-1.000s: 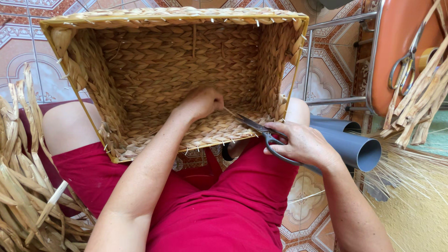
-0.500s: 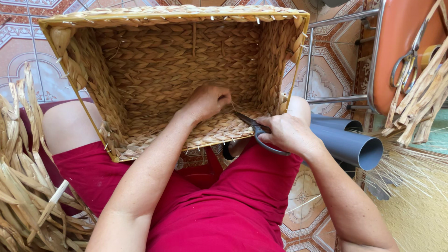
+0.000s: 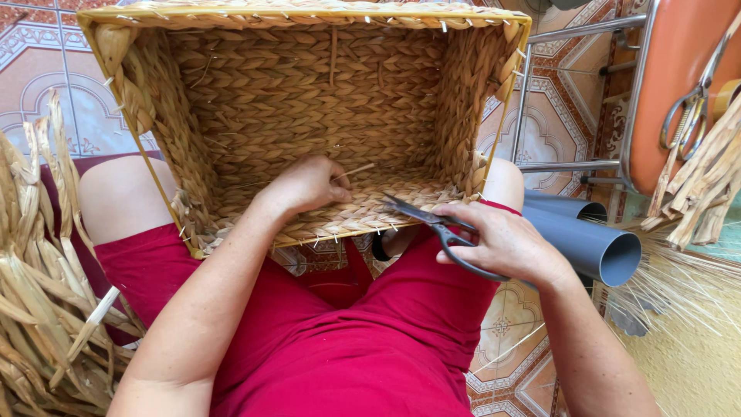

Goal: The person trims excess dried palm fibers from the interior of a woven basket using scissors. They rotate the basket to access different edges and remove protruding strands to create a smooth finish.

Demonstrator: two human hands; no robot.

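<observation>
Patterned tile floor [image 3: 46, 93]; orange metal-framed seat [image 3: 679, 77], perhaps chair.

the woven basket [image 3: 309, 93] lies tipped on the lap, its mouth wide open with bare room inside above the left hand [image 3: 305, 185]. its lower rim is crowded by the right hand [image 3: 502, 243] and black scissors [image 3: 440, 228]. dried straw bundles [image 3: 38, 309] hem in the left; grey pipes [image 3: 587, 243] and an orange chair [image 3: 679, 85] block the right.
</observation>
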